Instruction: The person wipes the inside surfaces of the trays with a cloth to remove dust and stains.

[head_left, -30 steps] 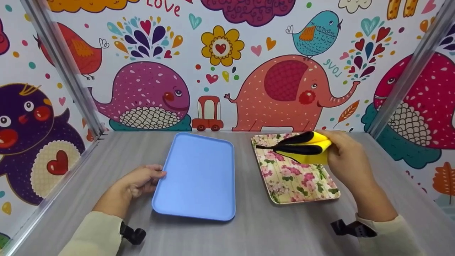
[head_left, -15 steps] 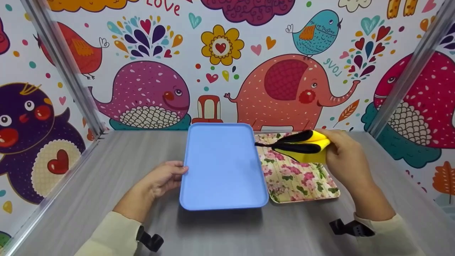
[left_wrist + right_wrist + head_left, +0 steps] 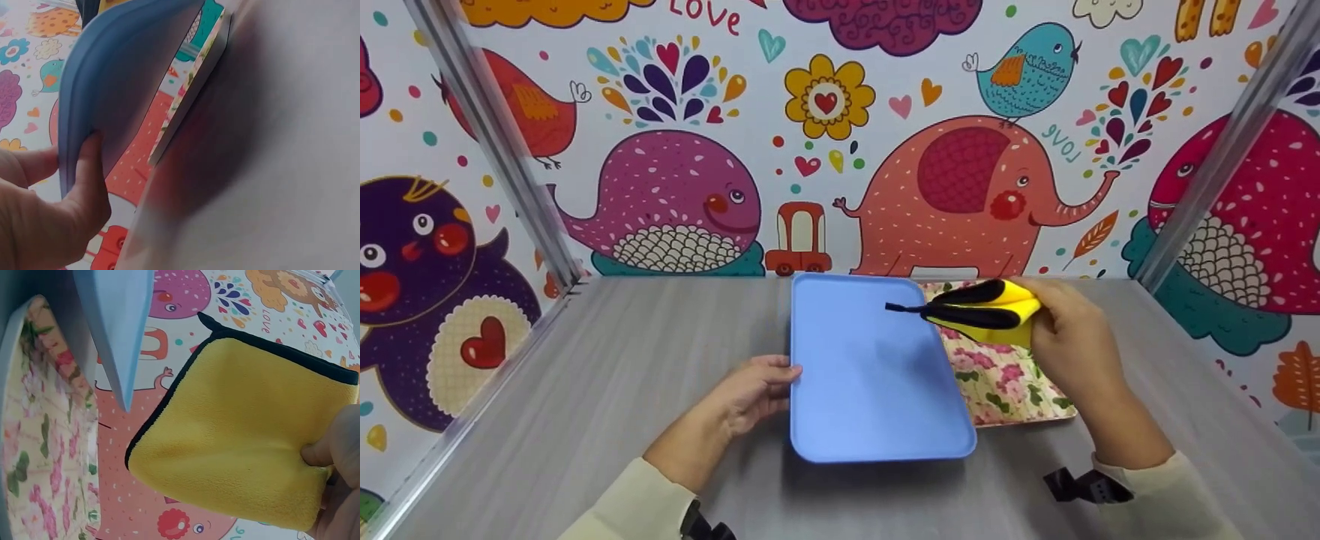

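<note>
My left hand (image 3: 750,394) pinches the left edge of a blue tray (image 3: 870,375), thumb on one side and fingers on the other. In the left wrist view the blue tray (image 3: 121,84) is raised off the table, above the level of a floral tray (image 3: 188,93). That floral tray (image 3: 1009,386) lies on the table, its left part hidden behind the blue one. A folded yellow cloth with black trim (image 3: 990,311) is gripped in my right hand (image 3: 1076,341), over the trays. In the right wrist view the cloth (image 3: 236,433) hangs apart from the blue tray.
A grey wood-grain table (image 3: 607,360) spreads beneath everything. Behind it stands a wall (image 3: 825,165) printed with cartoon animals, and metal posts (image 3: 1222,150) rise at both back corners.
The blue tray, held by my left hand, has moved right from beside the floral tray to partly over it. My right hand has shifted slightly left with the cloth.
</note>
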A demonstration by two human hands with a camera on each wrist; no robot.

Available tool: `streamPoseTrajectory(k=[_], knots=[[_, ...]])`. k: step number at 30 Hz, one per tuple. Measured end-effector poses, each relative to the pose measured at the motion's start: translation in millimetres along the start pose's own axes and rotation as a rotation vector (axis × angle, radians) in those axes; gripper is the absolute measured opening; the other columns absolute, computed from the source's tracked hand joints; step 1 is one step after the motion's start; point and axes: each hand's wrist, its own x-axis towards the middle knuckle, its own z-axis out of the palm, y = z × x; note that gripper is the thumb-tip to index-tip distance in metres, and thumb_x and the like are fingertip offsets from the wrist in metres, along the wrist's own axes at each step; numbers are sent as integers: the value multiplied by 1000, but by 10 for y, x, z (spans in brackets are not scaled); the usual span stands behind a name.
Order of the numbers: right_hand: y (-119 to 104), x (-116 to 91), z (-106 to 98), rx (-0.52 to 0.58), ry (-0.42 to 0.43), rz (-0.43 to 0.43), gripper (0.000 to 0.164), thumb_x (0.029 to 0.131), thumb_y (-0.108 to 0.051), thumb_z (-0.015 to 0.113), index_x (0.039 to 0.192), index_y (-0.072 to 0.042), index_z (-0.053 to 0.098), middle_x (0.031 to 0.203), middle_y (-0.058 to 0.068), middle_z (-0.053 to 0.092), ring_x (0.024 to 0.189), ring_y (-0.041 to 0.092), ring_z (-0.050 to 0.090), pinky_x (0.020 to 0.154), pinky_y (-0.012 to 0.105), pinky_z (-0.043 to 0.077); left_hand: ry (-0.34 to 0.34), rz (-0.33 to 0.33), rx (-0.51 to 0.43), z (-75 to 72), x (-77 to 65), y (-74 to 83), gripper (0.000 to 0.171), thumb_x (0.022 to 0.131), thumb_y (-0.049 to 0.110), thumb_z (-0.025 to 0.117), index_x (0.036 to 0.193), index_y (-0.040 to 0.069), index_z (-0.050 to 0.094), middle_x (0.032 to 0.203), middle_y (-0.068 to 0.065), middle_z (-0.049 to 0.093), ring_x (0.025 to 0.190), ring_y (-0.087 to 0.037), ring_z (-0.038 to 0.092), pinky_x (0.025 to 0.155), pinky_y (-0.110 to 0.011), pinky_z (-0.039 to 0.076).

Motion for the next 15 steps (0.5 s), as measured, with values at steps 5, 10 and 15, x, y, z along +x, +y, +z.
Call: streamPoseTrajectory(k=[5, 10, 15], knots=[[-44, -66, 139, -12, 74, -73, 38, 96, 3, 68, 131, -11, 71, 125, 12, 71, 113, 32, 67, 96, 56, 57, -4, 3, -22, 74, -17, -62, 18, 101, 7, 61, 116, -3, 63, 91, 1, 73, 87, -11, 70, 79, -27, 59], [-92, -140, 300, -17, 92, -174, 42, 92, 7, 71, 129, -11, 73, 124, 12, 72, 112, 33, 70, 93, 52, 59, 15, 5, -22, 124, -52, -84, 23, 100, 9, 62, 119, -5, 62, 94, 0, 73, 89, -13, 70, 81, -29, 60], [-134, -198, 393, -52, 4, -259, 43, 88, 9, 73, 126, -11, 74, 118, 10, 74, 103, 30, 72, 88, 46, 62, 31, 12, -41, 127, -63, -87, 24, 100, 7, 61, 120, -6, 61, 92, 0, 73, 87, -12, 70, 80, -28, 60]])
